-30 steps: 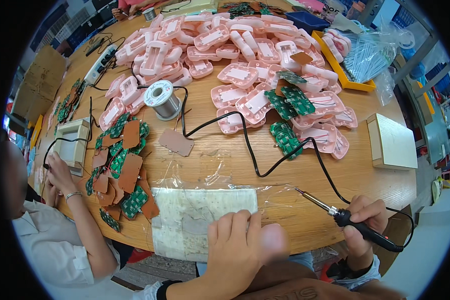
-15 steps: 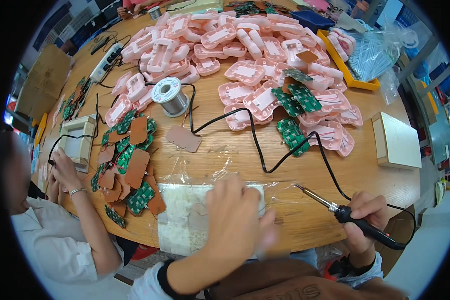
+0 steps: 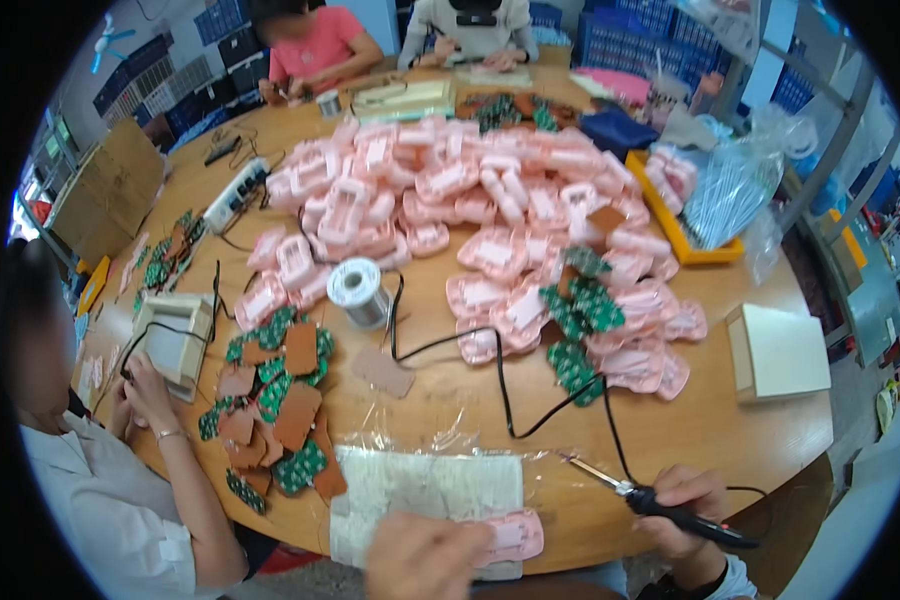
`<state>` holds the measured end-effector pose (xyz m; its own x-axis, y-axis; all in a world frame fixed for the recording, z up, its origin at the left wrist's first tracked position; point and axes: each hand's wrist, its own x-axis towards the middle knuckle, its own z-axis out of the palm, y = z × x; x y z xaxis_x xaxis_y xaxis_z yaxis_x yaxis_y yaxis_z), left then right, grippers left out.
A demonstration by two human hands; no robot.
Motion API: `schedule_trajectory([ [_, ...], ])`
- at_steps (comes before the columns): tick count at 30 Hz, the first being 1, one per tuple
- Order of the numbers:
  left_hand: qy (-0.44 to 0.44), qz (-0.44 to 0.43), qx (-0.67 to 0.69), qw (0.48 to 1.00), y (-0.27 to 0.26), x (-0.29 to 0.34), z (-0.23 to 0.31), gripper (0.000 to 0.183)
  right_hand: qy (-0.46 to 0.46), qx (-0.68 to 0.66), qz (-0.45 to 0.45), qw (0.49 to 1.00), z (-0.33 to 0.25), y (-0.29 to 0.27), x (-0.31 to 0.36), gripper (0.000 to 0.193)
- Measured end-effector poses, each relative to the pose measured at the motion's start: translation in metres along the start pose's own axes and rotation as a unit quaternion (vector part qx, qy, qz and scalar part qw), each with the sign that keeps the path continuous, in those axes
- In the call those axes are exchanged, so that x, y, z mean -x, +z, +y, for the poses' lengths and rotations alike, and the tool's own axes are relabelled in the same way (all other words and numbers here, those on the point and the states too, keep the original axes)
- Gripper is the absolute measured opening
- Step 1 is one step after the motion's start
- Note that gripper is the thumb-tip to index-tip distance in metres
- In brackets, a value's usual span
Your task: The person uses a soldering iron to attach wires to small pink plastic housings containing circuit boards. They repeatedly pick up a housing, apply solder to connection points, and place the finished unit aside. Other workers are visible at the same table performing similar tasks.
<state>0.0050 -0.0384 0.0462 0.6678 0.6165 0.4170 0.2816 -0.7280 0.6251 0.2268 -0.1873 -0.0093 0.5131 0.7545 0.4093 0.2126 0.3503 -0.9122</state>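
My right hand point(image 3: 682, 510) is wrapped round the black handle of a soldering iron point(image 3: 660, 500), its metal tip pointing up and to the left above the wooden table. Low in the picture, my left hand point(image 3: 425, 558) is smeared by motion over the front edge of a worn whitish work mat point(image 3: 420, 490). Just right of its fingers lies a pink plastic shell point(image 3: 517, 535), its left end partly covered by the hand. Whether the fingers grip the shell is unclear. Beyond the mat stand a solder wire spool point(image 3: 359, 293) and a brown board point(image 3: 382, 372).
Green and brown circuit boards point(image 3: 280, 400) are piled left of the mat. A large heap of pink shells point(image 3: 420, 190) fills the table's middle. The iron's black cable point(image 3: 505, 400) loops across. A yellow tray point(image 3: 705, 255) and a cream box point(image 3: 780, 350) stand right. Co-workers sit left and across.
The view has tilted up, bringing people across the table into sight. My left hand has moved toward the mat's front edge, and a pink shell now shows beside it. My right hand still holds the iron.
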Motion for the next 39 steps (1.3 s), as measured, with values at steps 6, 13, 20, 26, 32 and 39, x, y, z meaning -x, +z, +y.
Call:
schedule_trajectory([
  [6, -0.089, 0.019, 0.049, 0.995, 0.049, 0.030, 0.004, 0.012, 0.044, 0.034, -0.001, 0.998, 0.002, 0.010, 0.008, 0.035],
  [13, -0.182, 0.041, 0.067, 0.980, 0.045, 0.034, 0.002, 0.011, 0.019, 0.024, -0.029, 0.999, -0.007, 0.003, 0.014, 0.031],
  [20, -0.178, 0.019, 0.065, 0.982, 0.044, 0.031, -0.001, 0.008, 0.031, 0.048, -0.103, 0.993, -0.015, -0.003, 0.020, 0.031],
  [26, -0.215, -0.013, 0.043, 0.976, 0.043, 0.032, -0.001, 0.007, 0.032, 0.061, -0.133, 0.989, -0.011, -0.002, 0.012, 0.028],
  [32, -0.168, 0.031, 0.046, 0.984, 0.039, 0.030, 0.001, 0.007, -0.023, 0.045, 0.010, 0.999, -0.005, 0.022, -0.015, 0.026],
  [39, -0.167, 0.050, 0.065, 0.982, 0.039, 0.038, 0.001, 0.007, -0.074, -0.040, 0.085, 0.993, -0.016, 0.050, -0.067, 0.024],
])
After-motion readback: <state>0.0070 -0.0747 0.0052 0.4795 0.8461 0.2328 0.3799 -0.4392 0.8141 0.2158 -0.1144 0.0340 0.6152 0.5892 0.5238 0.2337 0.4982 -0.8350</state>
